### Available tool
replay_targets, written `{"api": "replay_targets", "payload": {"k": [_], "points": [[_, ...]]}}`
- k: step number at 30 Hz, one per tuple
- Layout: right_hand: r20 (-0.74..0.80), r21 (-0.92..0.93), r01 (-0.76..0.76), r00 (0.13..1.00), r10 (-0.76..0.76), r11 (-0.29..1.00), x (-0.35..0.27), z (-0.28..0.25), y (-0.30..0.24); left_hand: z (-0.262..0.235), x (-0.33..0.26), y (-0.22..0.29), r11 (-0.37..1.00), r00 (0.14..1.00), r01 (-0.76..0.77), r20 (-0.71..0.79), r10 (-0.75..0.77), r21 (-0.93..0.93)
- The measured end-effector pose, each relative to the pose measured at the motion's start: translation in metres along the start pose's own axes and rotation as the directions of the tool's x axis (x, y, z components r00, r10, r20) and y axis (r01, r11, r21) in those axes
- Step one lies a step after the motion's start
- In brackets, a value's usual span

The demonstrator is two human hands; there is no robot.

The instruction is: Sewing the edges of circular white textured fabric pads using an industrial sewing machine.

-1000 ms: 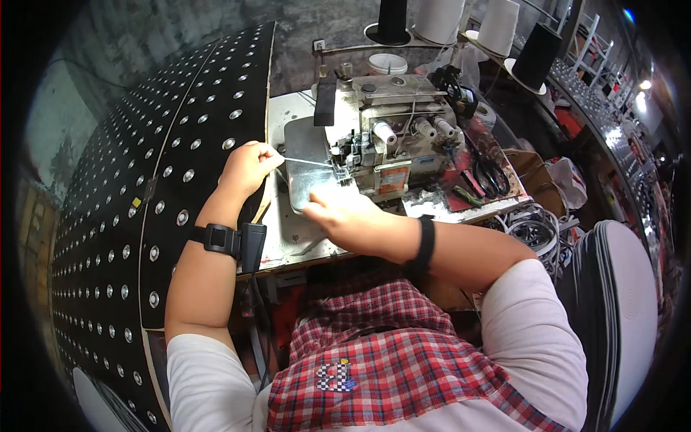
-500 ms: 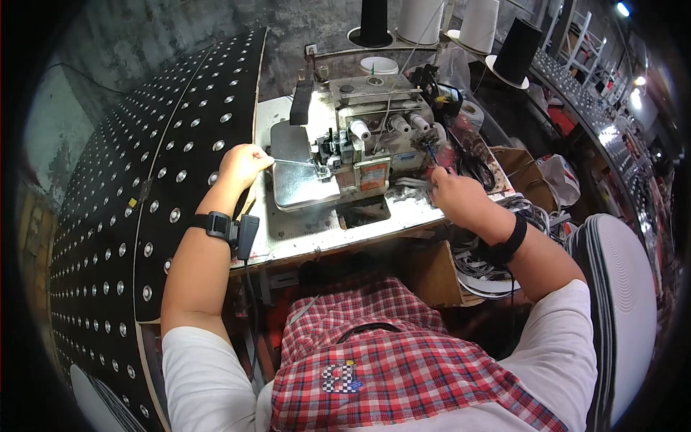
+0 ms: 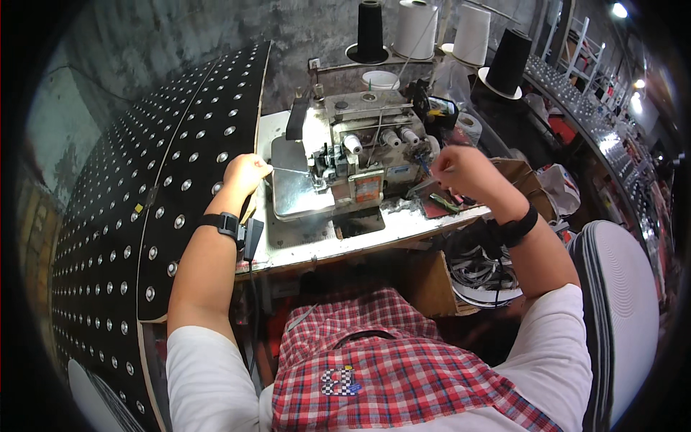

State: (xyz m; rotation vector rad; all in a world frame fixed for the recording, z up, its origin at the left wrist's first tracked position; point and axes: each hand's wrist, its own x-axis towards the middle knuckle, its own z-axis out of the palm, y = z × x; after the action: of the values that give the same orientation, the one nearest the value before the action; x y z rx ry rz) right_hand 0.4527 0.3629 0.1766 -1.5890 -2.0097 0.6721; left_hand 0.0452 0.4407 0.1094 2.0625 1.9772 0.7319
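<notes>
A grey overlock sewing machine (image 3: 360,147) stands on a white table (image 3: 338,241). My left hand (image 3: 246,173) is at the machine's left side, fingers pinched on a thin thread (image 3: 291,171) that runs to the needle area. My right hand (image 3: 461,171) is raised at the machine's right side, fingers closed on what looks like a small blue tool (image 3: 425,165). Both wrists wear black bands. A red checked cloth (image 3: 389,367) lies across my lap.
Black fabric with metal studs (image 3: 137,216) drapes over the left side. Black and white thread cones (image 3: 416,29) stand behind the machine. Small tools lie on a red mat (image 3: 440,205). A cardboard box (image 3: 432,284) sits under the table, and a padded chair (image 3: 619,288) stands at the right.
My right hand moved from the plate in front of the needle over to the machine's right side and rose. My left hand stayed by the machine's left edge.
</notes>
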Motion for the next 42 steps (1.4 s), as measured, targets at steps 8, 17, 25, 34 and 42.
{"api": "replay_targets", "payload": {"k": [8, 17, 25, 34, 42], "points": [[-0.637, 0.141, 0.132, 0.771, -0.012, 0.981, 0.047, -0.085, 0.011, 0.002, 0.006, 0.001, 0.993, 0.994, 0.113, -0.005, -0.113, 0.038], [-0.771, -0.063, 0.188, 0.615, -0.168, 0.980, 0.137, -0.062, 0.013, 0.007, 0.010, -0.001, 0.986, 0.986, 0.155, -0.066, -0.151, 0.062], [-0.566, -0.232, 0.108, 0.793, -0.225, 0.967, 0.157, -0.055, -0.002, 0.010, 0.009, -0.005, 0.990, 0.983, 0.138, -0.127, -0.133, 0.028], [-0.149, -0.802, 0.216, 0.830, -0.537, 0.557, 0.234, -0.046, 0.076, -0.033, -0.048, -0.013, 0.940, 0.943, -0.126, -0.334, 0.014, -0.317], [-0.095, -0.005, 0.365, 0.927, -0.364, 0.931, 0.354, -0.066, 0.186, -0.195, -0.298, -0.074, 0.854, 0.758, 0.292, -0.649, 0.068, 0.430]]}}
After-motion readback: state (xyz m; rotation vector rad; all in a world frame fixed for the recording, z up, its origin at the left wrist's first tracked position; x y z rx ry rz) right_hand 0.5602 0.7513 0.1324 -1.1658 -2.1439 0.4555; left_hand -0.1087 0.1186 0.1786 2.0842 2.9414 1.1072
